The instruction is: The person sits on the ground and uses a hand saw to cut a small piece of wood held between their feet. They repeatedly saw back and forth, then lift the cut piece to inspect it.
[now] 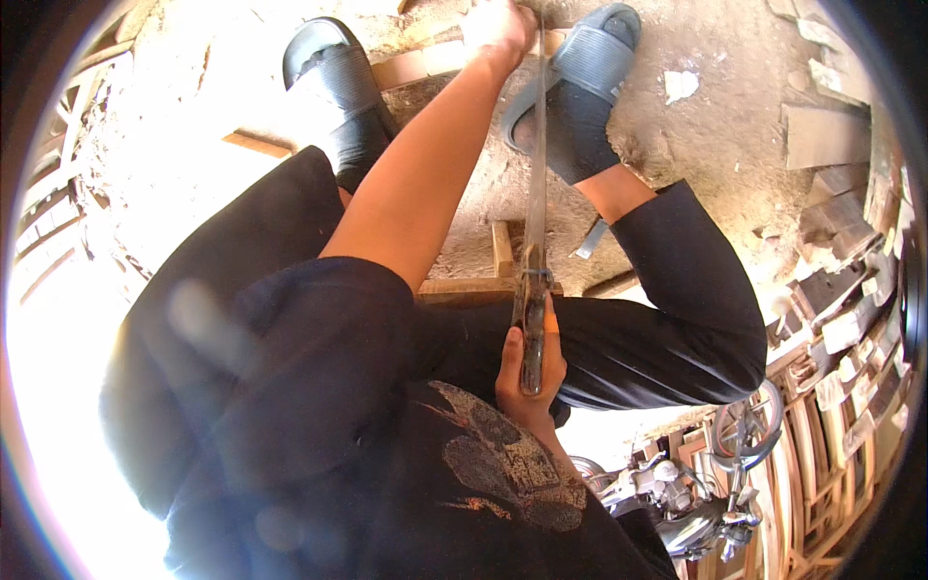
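A handsaw points away from me, its long thin blade [537,184] seen nearly edge-on. My right hand [534,382] is closed around the saw's worn handle [533,362], close to my body. At the far end, my left hand [498,29] grips a pale wooden strip [416,66] lying on the ground between my feet. Strong light washes out that hand, and the top edge of the view cuts it off. The blade's far end crosses the strip just right of my left fingers; whether its teeth touch the wood, I cannot tell.
Grey slide sandals [592,63] over dark socks flank the strip. More wood pieces [503,249] lie under my bent leg, and another [257,144] near the left foot. Stacked boards and offcuts [851,319] line the right side. A motorcycle [691,503] stands at lower right.
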Demonstrator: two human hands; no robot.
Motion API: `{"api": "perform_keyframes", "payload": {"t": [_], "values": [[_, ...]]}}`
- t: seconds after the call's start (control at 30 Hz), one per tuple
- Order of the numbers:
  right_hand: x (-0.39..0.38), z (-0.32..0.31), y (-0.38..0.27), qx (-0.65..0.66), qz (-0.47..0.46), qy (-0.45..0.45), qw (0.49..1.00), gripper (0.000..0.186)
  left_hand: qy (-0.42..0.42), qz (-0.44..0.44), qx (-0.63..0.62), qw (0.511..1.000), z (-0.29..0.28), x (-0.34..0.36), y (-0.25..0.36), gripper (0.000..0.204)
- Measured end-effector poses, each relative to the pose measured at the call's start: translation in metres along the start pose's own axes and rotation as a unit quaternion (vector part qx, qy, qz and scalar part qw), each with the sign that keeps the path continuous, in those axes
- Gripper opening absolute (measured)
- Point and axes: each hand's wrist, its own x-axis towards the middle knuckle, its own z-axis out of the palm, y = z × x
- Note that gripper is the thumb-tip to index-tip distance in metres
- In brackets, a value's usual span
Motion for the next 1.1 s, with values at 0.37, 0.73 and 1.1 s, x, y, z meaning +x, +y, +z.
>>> {"api": "perform_keyframes", "payload": {"t": [0.37,0.73,1.1], "values": [[0.001,-0.007,0.011,-0.04,-0.02,0.013,0.999,0.052,0.028,0.0,0.009,1.0,0.009,0.005,-0.007,0.039],[0.021,-0.006,0.014,0.041,0.045,0.002,0.998,0.048,0.003,0.004,-0.036,0.999,-0.006,0.0,0.0,0.04],[0.047,0.005,0.018,0.035,0.009,0.01,0.999,0.044,0.009,-0.001,-0.019,1.0,-0.005,0.0,-0.001,0.038]]}}
